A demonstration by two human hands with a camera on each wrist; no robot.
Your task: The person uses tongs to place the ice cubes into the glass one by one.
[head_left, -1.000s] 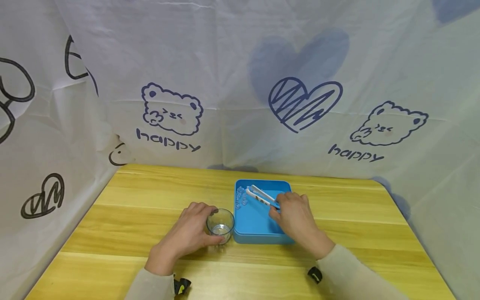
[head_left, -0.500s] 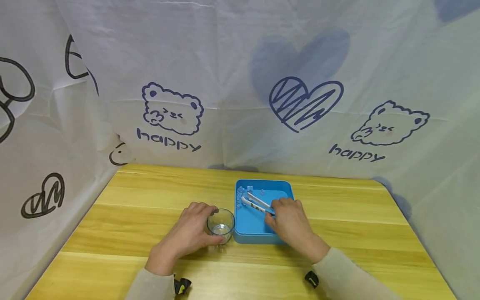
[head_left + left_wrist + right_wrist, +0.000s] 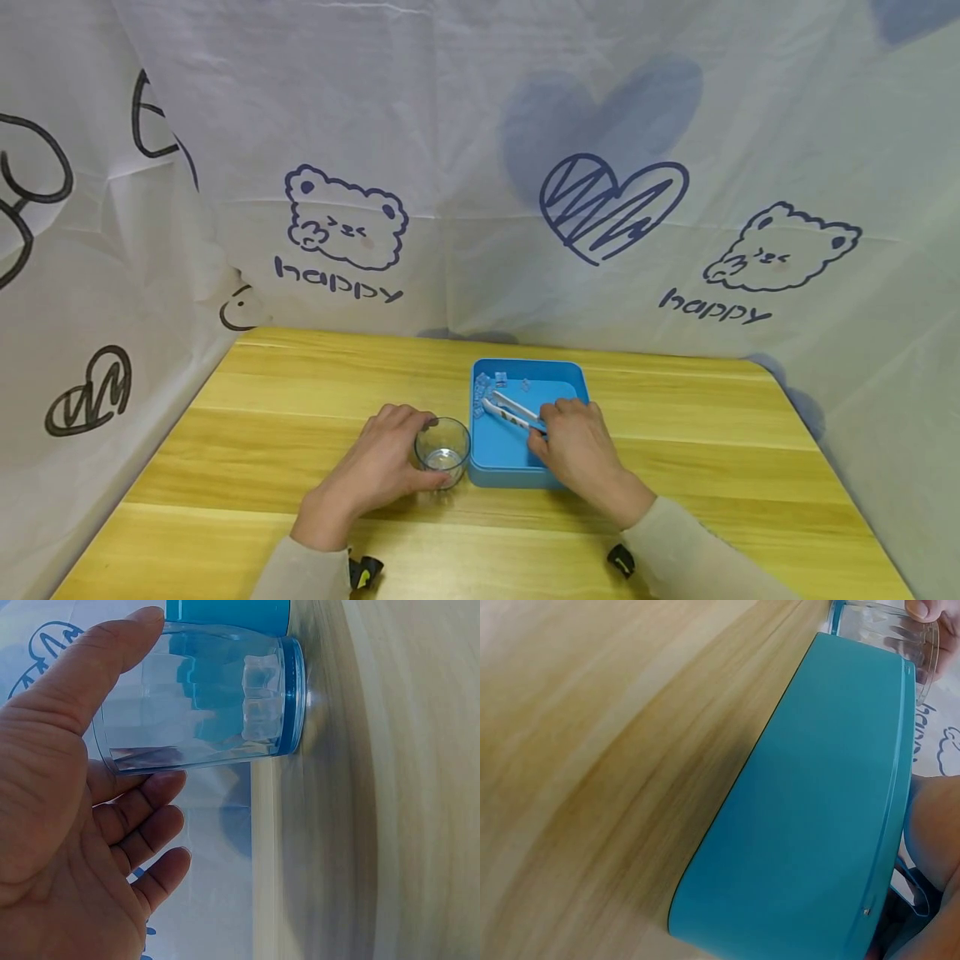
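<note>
My left hand (image 3: 382,458) holds a clear drinking glass (image 3: 442,457) upright on the table, thumb and index finger either side of its rim. Clear blocky pieces (image 3: 260,697) show at the bottom of the glass in the left wrist view. Just right of it stands a shallow blue box (image 3: 517,477). Small clear cubes (image 3: 481,392) are heaped along the box's left wall. My right hand (image 3: 581,443) grips small tongs (image 3: 512,417) with white arms and a blue handle end. Their tips are spread a little, right beside the heap.
One larger clear cube (image 3: 501,379) and a small clear piece (image 3: 525,385) lie apart near the back of the box. The wooden table (image 3: 322,375) extends all around. A white printed cloth (image 3: 465,275) hangs behind the table and along its sides.
My right hand has moved left and nearer to me, taking the tong tips from the back of the box to the heap by its left wall. The left hand and glass have stayed put.
</note>
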